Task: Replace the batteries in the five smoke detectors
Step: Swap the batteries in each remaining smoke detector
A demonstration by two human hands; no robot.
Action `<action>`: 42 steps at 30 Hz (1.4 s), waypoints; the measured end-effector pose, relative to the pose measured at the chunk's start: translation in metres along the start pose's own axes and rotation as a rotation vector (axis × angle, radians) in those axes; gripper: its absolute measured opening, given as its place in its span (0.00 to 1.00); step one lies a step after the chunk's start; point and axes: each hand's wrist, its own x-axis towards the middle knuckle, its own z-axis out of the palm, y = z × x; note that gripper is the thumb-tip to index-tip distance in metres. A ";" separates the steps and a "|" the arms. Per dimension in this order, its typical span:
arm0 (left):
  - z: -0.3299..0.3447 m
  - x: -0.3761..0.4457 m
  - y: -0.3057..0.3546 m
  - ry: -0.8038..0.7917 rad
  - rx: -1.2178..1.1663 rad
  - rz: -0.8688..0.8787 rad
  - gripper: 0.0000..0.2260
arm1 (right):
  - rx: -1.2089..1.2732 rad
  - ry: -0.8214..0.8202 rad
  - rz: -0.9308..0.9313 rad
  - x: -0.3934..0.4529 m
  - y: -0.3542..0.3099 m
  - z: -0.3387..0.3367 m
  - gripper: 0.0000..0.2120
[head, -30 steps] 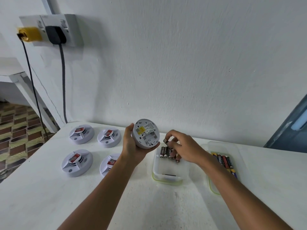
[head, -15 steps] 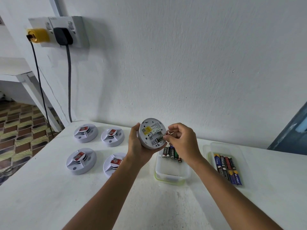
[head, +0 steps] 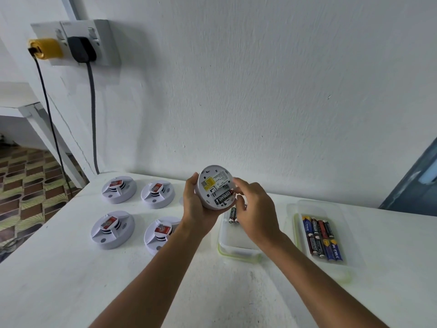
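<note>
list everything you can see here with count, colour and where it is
round white plastic smoke detector, back side up: 1, white with yellow label, held above the table, a black battery in its open bay
round white smoke detectors with red tags: 4, white, table left, in a two-by-two group
clear plastic tub with green rim: 1, table centre, a few batteries at its far end
clear shallow tray of batteries: 1, table right, black, red and blue cells
white table: 1
wall sockets: white, upper left, with one yellow plug and one black plug
left hand: cradles the held detector
right hand: fingertips at the battery bay
</note>
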 end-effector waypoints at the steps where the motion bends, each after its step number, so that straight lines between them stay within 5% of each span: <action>1: 0.000 0.000 -0.001 0.007 0.001 0.004 0.23 | -0.021 -0.003 -0.015 -0.002 -0.003 -0.001 0.22; 8: 0.007 0.006 -0.004 0.079 0.074 0.020 0.21 | -0.244 -0.076 -0.197 -0.012 -0.013 -0.006 0.31; 12: -0.001 0.009 0.002 0.103 0.100 0.015 0.20 | 0.049 -0.396 0.140 -0.002 0.010 -0.014 0.20; 15: -0.005 0.010 0.003 0.133 0.094 0.017 0.17 | -0.117 -0.691 0.181 0.004 0.019 -0.011 0.09; 18: -0.008 0.008 0.002 0.139 0.114 0.007 0.17 | -0.248 -1.094 0.186 0.006 0.013 -0.004 0.09; 20: -0.010 0.008 0.002 0.148 0.129 0.008 0.18 | -0.302 -1.194 0.194 0.006 0.012 0.002 0.10; 33: -0.019 0.006 0.004 0.172 0.140 0.004 0.17 | -0.253 -1.110 0.188 -0.003 0.027 0.015 0.08; 39: -0.020 0.007 0.004 0.188 0.133 -0.002 0.17 | -0.347 -0.740 0.121 0.005 0.031 0.022 0.09; 42: -0.020 0.008 0.004 0.190 0.130 -0.005 0.17 | -0.441 -0.793 0.081 0.008 0.036 0.033 0.13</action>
